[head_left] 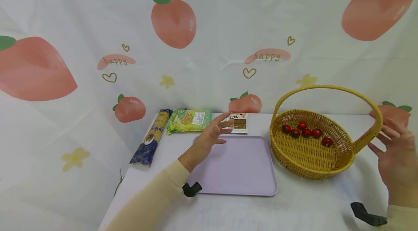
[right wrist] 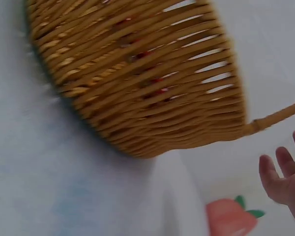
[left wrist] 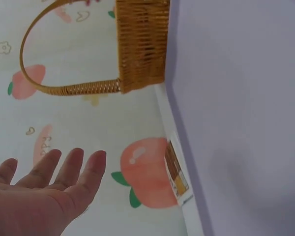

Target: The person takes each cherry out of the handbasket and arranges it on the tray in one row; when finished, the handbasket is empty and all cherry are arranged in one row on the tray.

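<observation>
My left hand [head_left: 206,141] hovers over the lilac tray [head_left: 241,165] with fingers spread, holding nothing. In the left wrist view its fingers [left wrist: 83,179] are straight and loose. At the right, my right hand [head_left: 399,156] is beside the handle of a yellow wicker basket [head_left: 307,171], fingers relaxed. The right wrist view shows a gap between those fingertips [right wrist: 269,169] and the basket handle [right wrist: 278,116]. Inside the basket lie several small, glossy dark-red round fruits [head_left: 307,133], perhaps cherries.
Behind the tray lie a green snack packet [head_left: 187,120] and a small brown-and-white packet [head_left: 240,124]. A long blue-and-gold bag [head_left: 151,138] lies along the left edge of the white table [head_left: 248,213]. A peach-printed curtain [head_left: 209,71] hangs at the back.
</observation>
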### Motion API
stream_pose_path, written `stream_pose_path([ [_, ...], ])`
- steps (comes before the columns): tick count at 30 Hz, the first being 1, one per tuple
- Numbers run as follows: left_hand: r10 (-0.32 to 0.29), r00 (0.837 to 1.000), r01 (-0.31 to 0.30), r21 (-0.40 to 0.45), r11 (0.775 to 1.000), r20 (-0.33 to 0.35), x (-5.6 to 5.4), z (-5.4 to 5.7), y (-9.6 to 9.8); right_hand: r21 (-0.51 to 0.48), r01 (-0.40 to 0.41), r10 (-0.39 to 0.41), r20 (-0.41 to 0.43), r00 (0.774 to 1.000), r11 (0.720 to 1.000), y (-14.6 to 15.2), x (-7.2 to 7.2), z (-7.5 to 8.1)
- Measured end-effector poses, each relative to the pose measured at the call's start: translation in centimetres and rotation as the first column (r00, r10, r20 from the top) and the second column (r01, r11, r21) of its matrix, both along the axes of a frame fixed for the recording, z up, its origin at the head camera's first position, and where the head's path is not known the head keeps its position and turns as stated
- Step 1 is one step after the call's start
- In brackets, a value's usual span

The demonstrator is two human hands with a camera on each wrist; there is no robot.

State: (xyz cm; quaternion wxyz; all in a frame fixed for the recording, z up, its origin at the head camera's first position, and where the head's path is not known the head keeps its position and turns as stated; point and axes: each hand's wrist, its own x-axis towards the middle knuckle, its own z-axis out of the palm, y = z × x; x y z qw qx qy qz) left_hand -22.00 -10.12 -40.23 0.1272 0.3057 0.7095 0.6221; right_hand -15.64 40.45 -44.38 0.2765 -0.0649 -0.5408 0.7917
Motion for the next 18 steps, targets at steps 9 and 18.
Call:
stream_pose_path([
  [9, -0.058, 0.998, 0.057, 0.064, 0.996, 0.003, -0.4, -0.6, 3.8, 0.075, -0.416, 0.421, -0.064, 0.905, 0.906, -0.2, -0.1, -4.9],
  [18, -0.114, 0.993, 0.112, 0.072, 0.991, 0.027, -0.4, -0.9, 8.3, -0.088, -0.523, 0.505, -0.167, 0.847, 0.848, 0.1, -0.8, -7.5],
])
